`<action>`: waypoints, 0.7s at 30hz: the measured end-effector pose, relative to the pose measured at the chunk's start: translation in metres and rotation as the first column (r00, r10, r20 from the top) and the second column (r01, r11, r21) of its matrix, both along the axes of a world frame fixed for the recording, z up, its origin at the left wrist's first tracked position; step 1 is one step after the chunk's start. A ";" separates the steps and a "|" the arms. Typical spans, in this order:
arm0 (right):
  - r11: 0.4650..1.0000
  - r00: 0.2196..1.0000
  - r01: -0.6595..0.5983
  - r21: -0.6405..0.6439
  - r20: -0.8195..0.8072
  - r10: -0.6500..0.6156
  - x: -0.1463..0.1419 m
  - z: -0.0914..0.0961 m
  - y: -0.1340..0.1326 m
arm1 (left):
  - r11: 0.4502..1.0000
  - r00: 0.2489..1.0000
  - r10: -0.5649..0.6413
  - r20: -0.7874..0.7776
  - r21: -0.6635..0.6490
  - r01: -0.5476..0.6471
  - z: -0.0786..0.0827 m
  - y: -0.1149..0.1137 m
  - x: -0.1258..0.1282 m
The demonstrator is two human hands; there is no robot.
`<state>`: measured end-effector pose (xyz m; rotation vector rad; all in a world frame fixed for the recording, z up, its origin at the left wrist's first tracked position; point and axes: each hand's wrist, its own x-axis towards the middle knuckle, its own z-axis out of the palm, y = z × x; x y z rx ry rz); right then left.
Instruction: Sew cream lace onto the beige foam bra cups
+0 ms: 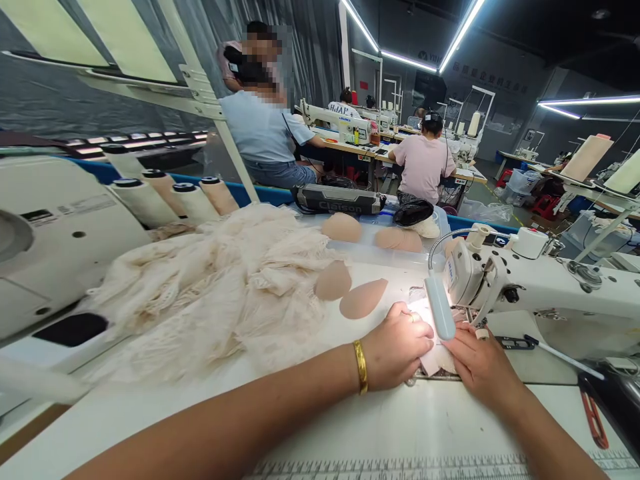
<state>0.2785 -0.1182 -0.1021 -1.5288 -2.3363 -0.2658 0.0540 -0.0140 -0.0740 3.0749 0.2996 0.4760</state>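
Observation:
My left hand (397, 347), with a gold bangle on the wrist, rests on the white table with fingers curled, pressing a small pale pink fabric piece (435, 360) just left of the needle. Flat on the same piece from the right lies my right hand (480, 363), its fingers together. Both sit under the head of a white sewing machine (530, 287), whose lamp (439, 307) lights the spot brightly. Two beige bra cups (350, 290) lie just beyond my left hand.
A big heap of cream lace fabric (215, 287) covers the table's left. More cups sit in a clear tray (380, 243) behind. Thread cones (165, 197) stand at the back left. Red snips (593, 417) lie at the right. Other people sew at far tables.

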 end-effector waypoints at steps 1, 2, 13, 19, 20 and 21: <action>1.000 1.000 -0.002 -0.002 0.001 0.002 -0.001 0.000 0.000 | 1.000 1.000 -0.010 0.016 0.009 0.009 -0.003 0.001 0.000; 1.000 1.000 0.006 -0.001 0.004 -0.006 -0.001 0.000 0.000 | 1.000 0.999 -0.015 0.037 0.021 0.014 -0.005 0.002 0.001; 0.991 0.990 0.135 0.007 0.042 -0.135 0.005 -0.018 0.005 | 0.988 0.974 0.006 0.225 0.150 -0.041 -0.021 0.006 0.009; 0.992 0.992 0.122 -0.021 0.039 -0.122 0.005 -0.013 0.004 | 0.986 0.976 0.040 0.215 0.149 -0.073 -0.021 0.003 0.010; 0.993 0.993 0.113 -0.016 0.032 -0.113 0.005 -0.010 0.004 | 0.985 0.976 0.045 0.214 0.154 -0.079 -0.022 0.002 0.011; 0.995 0.994 0.104 0.001 0.016 -0.104 0.005 -0.008 0.003 | 0.984 0.975 0.048 0.216 0.159 -0.083 -0.023 0.002 0.011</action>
